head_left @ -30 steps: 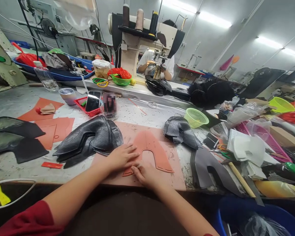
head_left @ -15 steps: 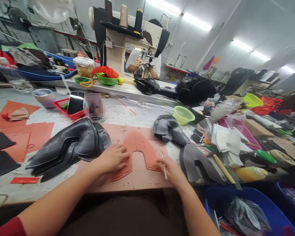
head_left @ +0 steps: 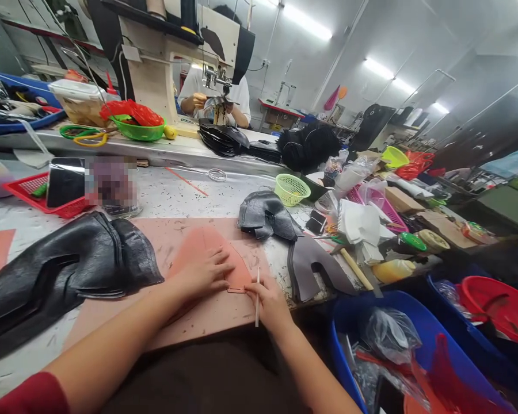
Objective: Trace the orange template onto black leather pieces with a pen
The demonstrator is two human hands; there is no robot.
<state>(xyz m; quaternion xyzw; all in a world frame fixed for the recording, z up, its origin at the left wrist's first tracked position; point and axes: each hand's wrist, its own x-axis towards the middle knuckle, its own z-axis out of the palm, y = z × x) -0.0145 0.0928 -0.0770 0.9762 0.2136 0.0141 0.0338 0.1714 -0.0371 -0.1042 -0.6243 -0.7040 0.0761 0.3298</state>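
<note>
An orange U-shaped template (head_left: pixel 202 238) lies on a pinkish board (head_left: pixel 198 319) at the table's front edge. My left hand (head_left: pixel 201 276) rests flat on it with fingers spread, hiding the inner cutout. At the template's lower right corner, the fingertips of my right hand (head_left: pixel 270 299) touch its edge. That hand also grips a thin whitish pen (head_left: pixel 257 313), held upright between the fingers. To the left sits a stack of black leather pieces (head_left: pixel 90 253). Right of the board are more black leather pieces (head_left: pixel 267 215) and grey U-shaped pieces (head_left: pixel 304 267).
A sewing machine (head_left: pixel 149 75) stands behind the table, with a person (head_left: pixel 242 95) working beyond it. A red basket (head_left: pixel 64 207) holds a phone. A green basket (head_left: pixel 292 190), a hammer handle (head_left: pixel 356 269) and a glue bottle (head_left: pixel 392 270) lie rightward. Blue bins (head_left: pixel 339 351) stand below.
The view has swung to the right. My left hand has slid over the template's middle, covering its cutout. My right hand stays at the corner, with the pen now more upright.
</note>
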